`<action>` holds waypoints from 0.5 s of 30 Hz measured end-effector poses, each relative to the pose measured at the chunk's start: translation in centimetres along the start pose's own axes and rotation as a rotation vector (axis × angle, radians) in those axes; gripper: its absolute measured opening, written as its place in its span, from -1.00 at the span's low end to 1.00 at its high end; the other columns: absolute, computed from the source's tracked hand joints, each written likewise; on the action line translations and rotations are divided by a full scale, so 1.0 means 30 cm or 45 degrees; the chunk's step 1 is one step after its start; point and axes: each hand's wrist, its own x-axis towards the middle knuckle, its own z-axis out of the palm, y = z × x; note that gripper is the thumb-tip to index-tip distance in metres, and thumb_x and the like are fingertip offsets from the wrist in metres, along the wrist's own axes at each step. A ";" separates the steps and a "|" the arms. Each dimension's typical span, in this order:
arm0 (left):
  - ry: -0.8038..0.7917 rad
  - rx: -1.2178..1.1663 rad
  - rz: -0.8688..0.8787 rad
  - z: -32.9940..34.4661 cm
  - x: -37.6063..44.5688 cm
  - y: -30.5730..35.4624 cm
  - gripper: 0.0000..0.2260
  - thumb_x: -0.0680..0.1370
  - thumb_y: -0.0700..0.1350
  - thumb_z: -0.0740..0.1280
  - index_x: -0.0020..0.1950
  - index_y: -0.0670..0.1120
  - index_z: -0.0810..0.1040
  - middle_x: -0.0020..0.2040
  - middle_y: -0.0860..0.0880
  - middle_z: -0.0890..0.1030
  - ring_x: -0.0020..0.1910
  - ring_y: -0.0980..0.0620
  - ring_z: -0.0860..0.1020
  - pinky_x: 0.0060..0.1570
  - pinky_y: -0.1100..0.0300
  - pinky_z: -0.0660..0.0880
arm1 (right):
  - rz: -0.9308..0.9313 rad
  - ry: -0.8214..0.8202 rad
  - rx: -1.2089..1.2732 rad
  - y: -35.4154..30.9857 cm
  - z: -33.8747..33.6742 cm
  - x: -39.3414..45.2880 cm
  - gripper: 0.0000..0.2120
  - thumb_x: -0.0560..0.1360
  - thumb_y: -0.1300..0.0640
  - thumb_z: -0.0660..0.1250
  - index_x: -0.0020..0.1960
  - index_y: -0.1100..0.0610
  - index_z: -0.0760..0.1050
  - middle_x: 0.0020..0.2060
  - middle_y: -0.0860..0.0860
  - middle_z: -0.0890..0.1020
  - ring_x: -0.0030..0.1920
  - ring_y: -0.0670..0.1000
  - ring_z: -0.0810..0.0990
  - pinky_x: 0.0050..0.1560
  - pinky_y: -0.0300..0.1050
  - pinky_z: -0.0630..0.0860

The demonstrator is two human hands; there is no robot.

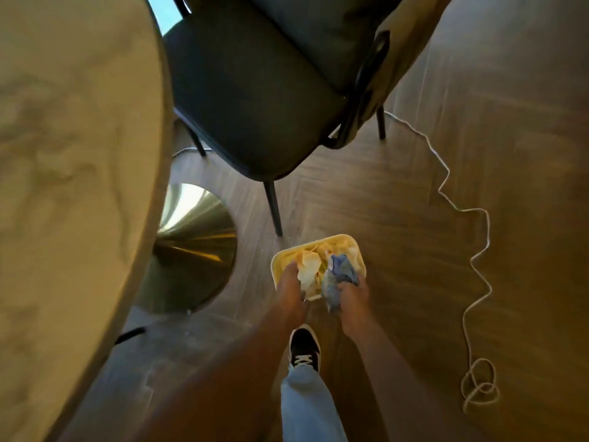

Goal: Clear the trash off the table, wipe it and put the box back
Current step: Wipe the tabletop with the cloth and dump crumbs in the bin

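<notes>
Reaching down, we pinch crumpled paper (308, 269) in our left hand (290, 290) directly above the bin (357, 247); our right hand (352, 298) grips the cloth (339, 275) beside it.

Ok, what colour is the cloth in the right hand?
Blue, a crumpled cloth held over the bin; the head view shows it.

1. Both forearms are bare, with no sleeve showing on either arm.
2. The left hand (291, 290) and right hand (353, 298) wear no gloves.
3. One leg wears light blue jeans (306, 406), loose at the hem.
4. Just beyond the jeans hem, a black sneaker (304, 347) has white laces and a white sole edge.
</notes>
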 end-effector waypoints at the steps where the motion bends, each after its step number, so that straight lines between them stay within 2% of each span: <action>1: -0.005 0.030 -0.011 0.002 0.032 0.003 -0.48 0.61 0.16 0.13 0.50 -0.06 0.24 0.41 -0.03 0.32 0.49 -0.13 0.21 0.39 -0.02 0.20 | 0.077 0.011 -0.003 0.009 0.010 0.038 -0.61 0.60 0.24 0.16 0.42 0.15 0.29 0.25 0.22 0.48 0.11 0.20 0.50 0.10 0.10 0.47; 3: 0.030 0.107 -0.046 0.009 0.076 0.009 -0.44 0.59 0.21 0.12 0.52 -0.04 0.19 0.51 -0.06 0.22 0.50 -0.12 0.18 0.40 -0.03 0.16 | 0.099 0.020 -0.009 0.034 0.021 0.081 -0.62 0.60 0.24 0.13 0.41 0.13 0.32 0.18 0.19 0.50 0.13 0.21 0.49 0.16 0.10 0.44; 6: 0.079 0.162 -0.052 0.028 0.129 0.012 -0.49 0.63 0.17 0.09 0.49 -0.08 0.27 0.47 -0.13 0.30 0.43 -0.14 0.29 0.36 -0.02 0.23 | -0.287 -0.013 -0.247 0.076 0.021 0.048 -0.59 0.56 0.28 0.18 0.37 0.02 0.38 0.11 0.09 0.58 0.08 0.10 0.55 0.03 -0.03 0.48; 7: 0.062 0.139 -0.052 0.039 0.137 0.012 -0.53 0.64 0.15 0.07 0.46 -0.08 0.30 0.39 -0.15 0.39 0.36 -0.14 0.36 0.35 -0.01 0.25 | -0.421 -0.051 -0.316 0.084 0.024 0.019 -0.60 0.57 0.26 0.20 0.35 -0.03 0.37 0.09 -0.01 0.58 0.05 -0.01 0.56 0.00 -0.19 0.48; 9: -0.034 0.099 -0.043 0.056 0.165 0.006 -0.61 0.65 0.11 0.05 0.33 -0.10 0.37 0.11 -0.15 0.52 0.08 -0.09 0.49 0.30 0.00 0.31 | -0.610 -0.149 -0.437 0.106 0.037 -0.025 -0.57 0.58 0.25 0.22 0.39 -0.08 0.32 0.16 -0.20 0.51 0.12 -0.23 0.48 0.05 -0.45 0.39; 10: -0.078 0.077 -0.047 0.060 0.175 0.007 -0.52 0.64 0.12 0.05 0.40 -0.18 0.36 0.08 -0.14 0.54 0.04 -0.11 0.51 0.29 -0.02 0.33 | -0.673 -0.188 -0.486 0.115 0.045 -0.027 -0.53 0.57 0.28 0.22 0.42 -0.04 0.31 0.23 -0.21 0.46 0.20 -0.26 0.44 0.11 -0.50 0.35; 12: -0.130 0.036 -0.050 0.068 0.202 0.018 -0.46 0.61 0.15 0.08 0.46 -0.18 0.31 0.31 -0.17 0.49 0.28 -0.18 0.48 0.31 -0.05 0.34 | -0.759 -0.225 -0.566 0.131 0.054 0.013 -0.47 0.54 0.37 0.22 0.46 0.04 0.31 0.35 -0.15 0.40 0.32 -0.23 0.36 0.22 -0.54 0.27; 13: -0.144 -0.008 -0.054 0.069 0.207 0.030 -0.46 0.61 0.16 0.10 0.45 -0.17 0.33 0.38 -0.18 0.44 0.36 -0.19 0.42 0.30 -0.05 0.35 | -0.785 -0.230 -0.595 0.140 0.055 0.049 -0.43 0.51 0.41 0.22 0.46 0.06 0.32 0.40 -0.11 0.37 0.37 -0.20 0.33 0.28 -0.50 0.26; 15: -0.142 -0.041 -0.023 0.058 0.228 0.058 -0.51 0.60 0.16 0.14 0.39 -0.13 0.42 0.37 -0.16 0.46 0.34 -0.18 0.44 0.23 -0.04 0.40 | -0.760 -0.199 -0.645 0.130 0.049 0.115 -0.39 0.47 0.46 0.20 0.46 0.08 0.32 0.43 -0.03 0.35 0.41 -0.11 0.32 0.36 -0.33 0.29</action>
